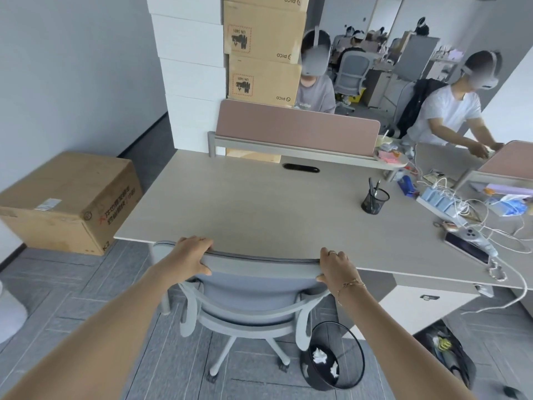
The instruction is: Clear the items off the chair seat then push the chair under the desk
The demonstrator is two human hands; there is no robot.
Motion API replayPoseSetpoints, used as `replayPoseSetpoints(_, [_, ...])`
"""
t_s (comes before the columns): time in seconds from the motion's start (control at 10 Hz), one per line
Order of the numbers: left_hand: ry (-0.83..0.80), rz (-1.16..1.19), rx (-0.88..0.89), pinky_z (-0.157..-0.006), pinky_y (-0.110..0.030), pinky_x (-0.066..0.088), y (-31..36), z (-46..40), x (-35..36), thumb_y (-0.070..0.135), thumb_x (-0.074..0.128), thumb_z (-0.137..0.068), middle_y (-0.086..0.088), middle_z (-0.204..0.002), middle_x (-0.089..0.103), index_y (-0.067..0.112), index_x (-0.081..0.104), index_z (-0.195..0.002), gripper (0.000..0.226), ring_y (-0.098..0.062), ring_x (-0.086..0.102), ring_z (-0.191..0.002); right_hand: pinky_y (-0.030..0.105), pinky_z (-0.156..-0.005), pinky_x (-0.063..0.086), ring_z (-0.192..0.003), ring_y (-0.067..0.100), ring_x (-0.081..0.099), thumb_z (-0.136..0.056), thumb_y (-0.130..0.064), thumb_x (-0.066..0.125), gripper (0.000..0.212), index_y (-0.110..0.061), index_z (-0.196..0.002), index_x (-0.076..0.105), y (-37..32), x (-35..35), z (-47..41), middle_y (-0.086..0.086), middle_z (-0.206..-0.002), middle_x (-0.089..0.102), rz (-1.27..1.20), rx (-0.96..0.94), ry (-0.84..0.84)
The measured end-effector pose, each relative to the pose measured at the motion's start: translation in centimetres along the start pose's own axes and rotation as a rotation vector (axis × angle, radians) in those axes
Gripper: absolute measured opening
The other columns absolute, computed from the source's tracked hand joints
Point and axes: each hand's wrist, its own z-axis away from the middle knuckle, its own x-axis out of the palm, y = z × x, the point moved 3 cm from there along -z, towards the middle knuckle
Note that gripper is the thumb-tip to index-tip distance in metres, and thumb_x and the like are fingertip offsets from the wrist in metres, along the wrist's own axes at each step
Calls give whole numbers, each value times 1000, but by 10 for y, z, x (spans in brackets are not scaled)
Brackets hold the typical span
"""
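A grey mesh office chair [253, 287] stands right at the front edge of the light wooden desk [259, 203], its backrest top touching the desk edge. The seat is tucked beneath the desk and hidden from me. My left hand [191, 255] grips the left end of the backrest's top rail. My right hand [337, 268], with a ring and a bracelet, grips the right end of the same rail.
A black mesh wastebasket [331, 356] with crumpled tissues stands by the chair's right wheels. A cardboard box [69, 200] sits left of the desk. A pen cup [374, 200], cables and a phone [467, 251] lie on the right. A drawer unit [427, 307] stands under the desk.
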Motion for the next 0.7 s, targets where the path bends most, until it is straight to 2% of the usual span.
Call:
replayPoseSetpoints(0.2, [77, -27, -42, -83, -28, 34, 8, 11, 1, 29, 80, -65, 1, -101, 67, 14, 61, -102, 44, -20, 59, -98, 37, -95, 47, -113, 29, 52, -85, -26, 66, 47, -4, -120, 42, 2, 5, 9, 12, -119, 58, -106, 38, 20])
replayPoseSetpoints(0.3, [81, -15, -74, -85, -29, 38, 11, 12, 0, 28, 80, -63, 1, -98, 69, 15, 62, -100, 44, -21, 61, -96, 37, -95, 48, -115, 28, 51, -84, -25, 67, 47, -6, -119, 42, 3, 5, 7, 10, -121, 57, -150, 54, 4])
replayPoseSetpoints(0.4, [71, -22, -95, -81, -26, 38, 11, 10, -3, 29, 79, -63, 1, -97, 68, 16, 61, -99, 42, -21, 61, -94, 37, -94, 49, -114, 28, 51, -84, -25, 67, 45, -7, -117, 42, 5, 4, 7, 10, -120, 57, -195, 70, 17])
replayPoseSetpoints(0.5, [70, -81, -80, -92, -28, 40, 12, 8, 0, 32, 77, -65, 3, -103, 68, 18, 60, -103, 44, -18, 60, -100, 36, -89, 50, -111, 26, 52, -84, -25, 66, 40, -9, -114, 43, 6, 8, 9, 7, -116, 58, -232, 79, 54])
replayPoseSetpoints(0.6, [106, -62, -66, -96, -29, 38, 14, 9, 2, 33, 77, -66, 5, -108, 65, 21, 59, -106, 45, -18, 56, -107, 34, -92, 48, -119, 25, 49, -85, -23, 64, 38, -12, -116, 44, 13, 13, 13, 5, -121, 56, -350, 60, 159])
replayPoseSetpoints(0.7, [288, 44, -37, -112, -40, 31, -2, 43, 21, 39, 77, -70, 4, -134, 50, 21, 47, -131, 70, -24, 41, -132, 31, -115, 28, -143, 20, 26, -84, -13, 65, 70, -18, -144, 28, 22, 39, 44, -6, -151, 28, -634, 40, 303])
